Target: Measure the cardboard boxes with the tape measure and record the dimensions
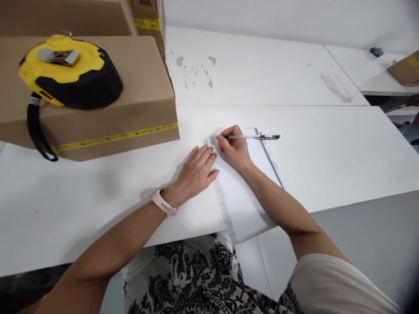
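Note:
A pen [253, 137] is pinched in my right hand [235, 148], its tip against the upper left part of a white paper pad [244, 205]. Rows of small dark writing run down the pad's left edge. My left hand [198, 170] lies flat with its fingers stretched, the fingertips touching the upper left edge of the paper just below the pen tip. A pink wristband [162, 203] is on my left wrist. The pad's lower end reaches past the table's front edge.
A cardboard box [131, 117] with yellow printed tape stands at the left. On it rests a yellow and black tape measure [72, 72] with a black strap. More boxes [149, 22] stand behind. The white table [327, 152] has scuffed patches; another person's hand [413, 101] shows at far right.

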Tool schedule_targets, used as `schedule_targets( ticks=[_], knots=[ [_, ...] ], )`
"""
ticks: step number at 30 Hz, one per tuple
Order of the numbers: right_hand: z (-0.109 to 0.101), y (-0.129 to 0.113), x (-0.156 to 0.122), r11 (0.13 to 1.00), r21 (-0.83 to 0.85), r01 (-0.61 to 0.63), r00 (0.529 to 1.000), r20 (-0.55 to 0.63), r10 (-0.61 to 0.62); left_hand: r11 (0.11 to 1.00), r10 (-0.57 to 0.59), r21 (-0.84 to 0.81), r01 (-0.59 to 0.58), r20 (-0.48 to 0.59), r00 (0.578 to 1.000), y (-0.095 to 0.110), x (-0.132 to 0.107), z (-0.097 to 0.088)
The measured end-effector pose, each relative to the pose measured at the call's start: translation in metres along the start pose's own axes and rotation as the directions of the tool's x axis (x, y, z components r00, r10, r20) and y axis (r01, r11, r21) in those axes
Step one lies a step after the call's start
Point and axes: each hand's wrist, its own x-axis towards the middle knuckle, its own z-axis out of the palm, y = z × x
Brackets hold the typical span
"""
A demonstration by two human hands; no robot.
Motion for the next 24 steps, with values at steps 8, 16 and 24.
schedule_targets(
  ticks=[8,16,24],
  knots=[
    [-0.0026,0.0025,-0.001,0.992,-0.124,0.033,0.999,0.025,-0.03,0.998,0.045,0.042,-0.042,-0.084,0.995,-0.0031,-0.0016,0.0046],
    [-0.0014,-0.0031,-0.0037,0.981,-0.191,0.006,0.998,0.058,0.005,0.997,0.056,0.066,-0.049,-0.106,0.993,-0.0024,-0.0015,0.0042],
    [-0.0001,-0.0025,-0.0034,0.973,-0.23,0.022,0.997,0.071,-0.006,0.996,0.049,0.083,-0.041,-0.102,0.994,-0.0006,-0.0011,0.0018]
  ],
)
